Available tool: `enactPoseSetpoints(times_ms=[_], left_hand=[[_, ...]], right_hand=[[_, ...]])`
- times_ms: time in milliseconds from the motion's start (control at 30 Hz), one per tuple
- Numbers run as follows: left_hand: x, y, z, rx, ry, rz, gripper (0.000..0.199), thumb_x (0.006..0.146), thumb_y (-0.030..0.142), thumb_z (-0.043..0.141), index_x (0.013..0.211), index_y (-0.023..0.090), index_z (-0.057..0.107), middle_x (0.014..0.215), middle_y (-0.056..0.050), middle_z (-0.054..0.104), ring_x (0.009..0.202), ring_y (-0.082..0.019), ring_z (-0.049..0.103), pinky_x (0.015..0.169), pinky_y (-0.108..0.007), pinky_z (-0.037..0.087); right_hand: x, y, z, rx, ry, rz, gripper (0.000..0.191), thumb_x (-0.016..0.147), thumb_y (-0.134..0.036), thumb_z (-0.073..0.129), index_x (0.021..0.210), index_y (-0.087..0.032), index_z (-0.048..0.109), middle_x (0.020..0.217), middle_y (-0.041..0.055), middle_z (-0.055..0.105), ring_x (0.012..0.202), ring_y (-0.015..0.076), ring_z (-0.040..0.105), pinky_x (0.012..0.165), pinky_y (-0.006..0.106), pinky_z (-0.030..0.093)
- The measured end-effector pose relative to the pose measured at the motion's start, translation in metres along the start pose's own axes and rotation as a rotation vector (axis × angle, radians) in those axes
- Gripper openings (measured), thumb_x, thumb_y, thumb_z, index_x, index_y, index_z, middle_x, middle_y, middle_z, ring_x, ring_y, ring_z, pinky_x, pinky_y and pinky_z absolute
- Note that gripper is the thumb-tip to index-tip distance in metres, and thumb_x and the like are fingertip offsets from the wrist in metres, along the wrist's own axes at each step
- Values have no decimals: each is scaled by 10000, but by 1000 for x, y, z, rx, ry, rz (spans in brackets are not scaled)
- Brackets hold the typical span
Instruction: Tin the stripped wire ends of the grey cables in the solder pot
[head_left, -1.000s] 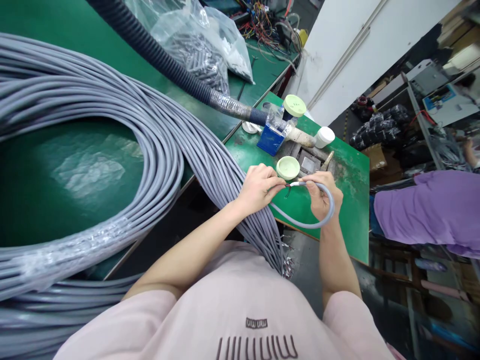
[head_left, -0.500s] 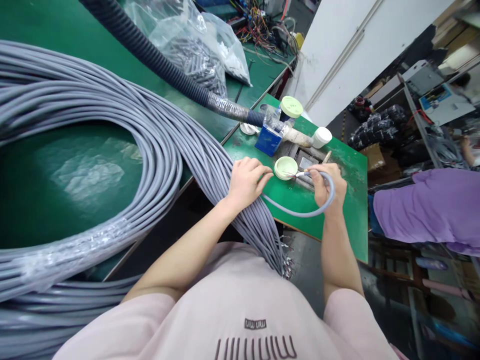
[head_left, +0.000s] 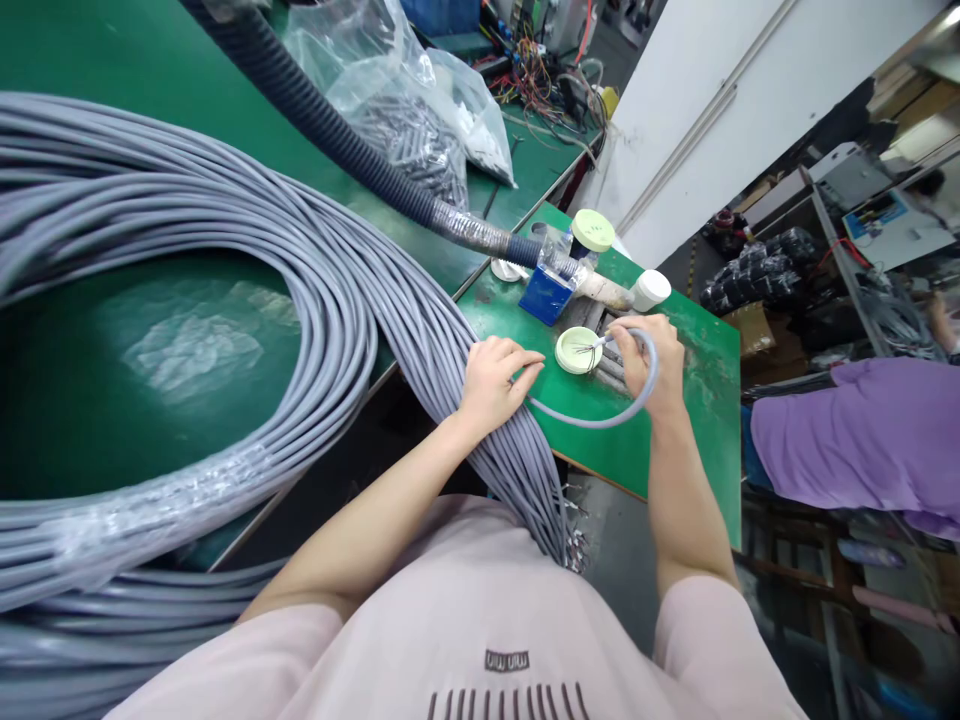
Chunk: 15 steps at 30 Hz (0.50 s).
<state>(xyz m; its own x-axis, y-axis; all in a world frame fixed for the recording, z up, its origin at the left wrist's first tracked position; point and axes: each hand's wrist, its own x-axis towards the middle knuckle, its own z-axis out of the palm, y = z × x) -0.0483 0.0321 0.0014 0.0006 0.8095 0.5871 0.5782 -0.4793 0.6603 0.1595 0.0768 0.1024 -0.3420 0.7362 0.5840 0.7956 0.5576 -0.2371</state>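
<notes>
My right hand is closed around the end of a grey cable, which curves down and left in a loop. Thin bare wires fan out from that end, their tips over or in a small pale-green dish. The cable runs back towards my left hand, which lies over the thick bundle of grey cables. The thumb and fingers of my left hand are bent together in a loose pinch; whatever is between them is hidden.
A ribbed dark hose ends at a blue block behind the dish. A pale-green lidded jar and a white pot stand nearby. Clear bags of parts lie farther back. A person in a purple shirt is at right.
My right hand has moved slightly left and up with the cable, bringing the wire tips farther over the dish. My left hand's fingers have drawn down a little. The whole view has shifted slightly.
</notes>
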Motion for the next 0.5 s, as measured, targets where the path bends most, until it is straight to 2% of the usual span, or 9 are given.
enactPoseSetpoints(times_ms=[167, 367, 500], left_hand=[[17, 5, 3, 48, -49, 80, 285, 911, 398, 549, 1098, 220, 671, 869, -56, 636, 848, -207, 512, 768, -362, 331], [23, 5, 4, 73, -103, 123, 256, 923, 406, 527, 949, 223, 703, 820, -46, 612, 815, -197, 497, 755, -363, 307], [19, 9, 4, 64, -136, 104, 261, 940, 392, 499, 933, 208, 685, 830, -47, 614, 823, -196, 502, 761, -362, 313]], right_hand=[[-8, -21, -6, 70, -40, -63, 161, 919, -338, 560, 900, -249, 693, 859, 23, 710, 860, 199, 610, 877, 395, 422], [-15, -28, -10, 101, -51, -79, 142, 917, -328, 567, 912, -257, 690, 840, 20, 690, 864, 200, 598, 879, 400, 421], [-18, -32, -11, 109, -15, -67, 132, 913, -327, 575, 902, -270, 693, 843, 14, 684, 866, 200, 601, 867, 395, 432]])
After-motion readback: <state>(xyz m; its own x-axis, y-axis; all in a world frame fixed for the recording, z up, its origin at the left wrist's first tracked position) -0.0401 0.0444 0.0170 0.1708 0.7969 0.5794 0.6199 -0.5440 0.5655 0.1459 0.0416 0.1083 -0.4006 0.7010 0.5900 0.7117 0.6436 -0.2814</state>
